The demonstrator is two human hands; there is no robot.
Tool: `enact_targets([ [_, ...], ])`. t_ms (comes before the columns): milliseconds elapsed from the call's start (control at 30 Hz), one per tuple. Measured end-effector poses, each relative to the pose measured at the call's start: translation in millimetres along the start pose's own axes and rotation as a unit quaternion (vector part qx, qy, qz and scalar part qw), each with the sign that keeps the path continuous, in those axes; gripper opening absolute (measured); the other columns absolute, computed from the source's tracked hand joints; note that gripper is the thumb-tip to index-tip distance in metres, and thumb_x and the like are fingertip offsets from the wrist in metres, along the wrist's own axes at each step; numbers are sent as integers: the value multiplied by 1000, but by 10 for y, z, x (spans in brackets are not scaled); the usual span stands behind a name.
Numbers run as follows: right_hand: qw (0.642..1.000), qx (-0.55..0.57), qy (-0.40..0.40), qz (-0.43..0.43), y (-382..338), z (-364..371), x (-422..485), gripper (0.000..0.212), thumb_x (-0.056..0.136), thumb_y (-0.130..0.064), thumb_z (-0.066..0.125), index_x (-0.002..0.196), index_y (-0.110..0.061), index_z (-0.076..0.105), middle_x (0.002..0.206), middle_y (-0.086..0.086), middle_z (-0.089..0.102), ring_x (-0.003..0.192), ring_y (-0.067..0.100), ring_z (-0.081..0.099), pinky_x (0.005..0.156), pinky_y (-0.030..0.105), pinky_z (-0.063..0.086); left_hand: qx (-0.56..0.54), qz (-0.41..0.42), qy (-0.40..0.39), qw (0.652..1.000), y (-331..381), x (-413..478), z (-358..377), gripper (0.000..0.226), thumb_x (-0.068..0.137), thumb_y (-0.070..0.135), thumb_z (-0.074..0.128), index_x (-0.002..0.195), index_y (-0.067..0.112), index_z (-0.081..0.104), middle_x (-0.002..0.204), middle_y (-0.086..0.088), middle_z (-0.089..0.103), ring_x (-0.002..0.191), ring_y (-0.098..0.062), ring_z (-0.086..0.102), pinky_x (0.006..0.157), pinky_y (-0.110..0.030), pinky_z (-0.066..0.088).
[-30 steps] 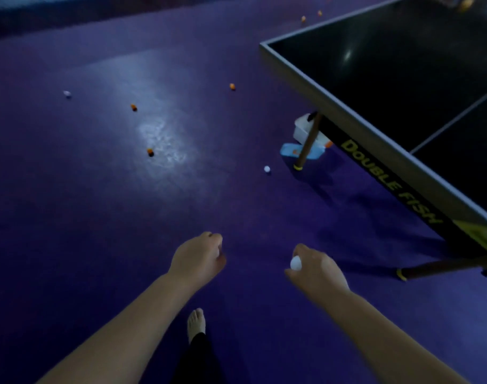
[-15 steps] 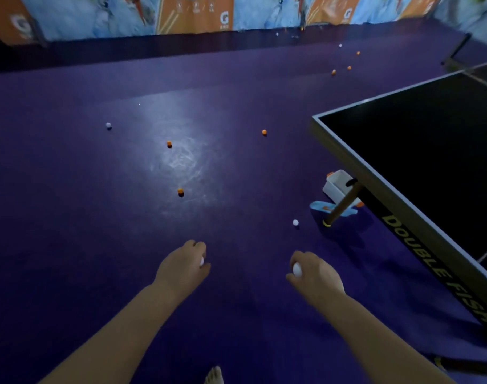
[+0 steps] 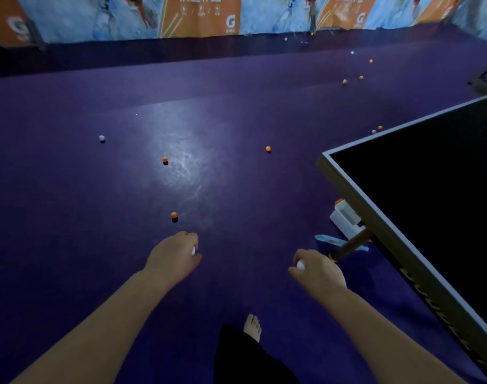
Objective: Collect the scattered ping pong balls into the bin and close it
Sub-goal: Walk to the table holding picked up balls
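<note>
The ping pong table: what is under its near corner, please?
A white bin sits partly under the table edge, beside a brown leg and a blue lid on the floor. The table covers the bin's far part.

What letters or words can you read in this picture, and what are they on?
"G": a white logo letter on the orange banner on the far wall. It shows again on an orange panel farther right.
Chinese characters along the top of the banner: cut off by the picture edge, not readable.
Small marks under them: too small to read.
Lettering on the side of the ping pong table: too dark and blurred to read.
</note>
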State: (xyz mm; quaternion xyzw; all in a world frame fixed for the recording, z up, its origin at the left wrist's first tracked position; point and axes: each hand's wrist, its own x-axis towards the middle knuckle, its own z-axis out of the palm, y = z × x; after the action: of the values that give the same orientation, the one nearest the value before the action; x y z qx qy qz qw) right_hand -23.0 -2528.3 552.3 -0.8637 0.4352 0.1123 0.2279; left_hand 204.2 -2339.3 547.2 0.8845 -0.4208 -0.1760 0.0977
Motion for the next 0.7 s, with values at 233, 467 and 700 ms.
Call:
enact_targets([
  [233, 999, -11, -25, -34, -312, -636, 1466, 15, 87, -33, 56, 91, -18, 57, 89, -2, 59, 75, 15, 59, 58, 27, 44, -70, -74, 15, 995, 97, 1257, -357, 12, 89, 26, 57, 85, 16, 51, 86, 2, 53, 72, -17, 53, 59, -27, 41],
  [467, 998, -25, -45, -37, -865, -930, 2904, 12, 86, -31, 55, 92, -21, 57, 84, -5, 60, 71, 12, 57, 51, 23, 38, -94, -84, 10, 992, -331, 2506, -632, 16, 91, 26, 57, 83, 19, 45, 87, 2, 49, 72, -15, 48, 58, -25, 35],
  [700, 998, 31, -17, 46, -1322, -1263, 3984, 9, 87, -28, 55, 90, -20, 57, 84, -5, 59, 66, 10, 54, 50, 21, 37, -58, 0, -37, 998, -651, 4080, -1220, 12, 90, 23, 59, 88, 13, 52, 93, -2, 54, 79, -23, 54, 61, -28, 39],
])
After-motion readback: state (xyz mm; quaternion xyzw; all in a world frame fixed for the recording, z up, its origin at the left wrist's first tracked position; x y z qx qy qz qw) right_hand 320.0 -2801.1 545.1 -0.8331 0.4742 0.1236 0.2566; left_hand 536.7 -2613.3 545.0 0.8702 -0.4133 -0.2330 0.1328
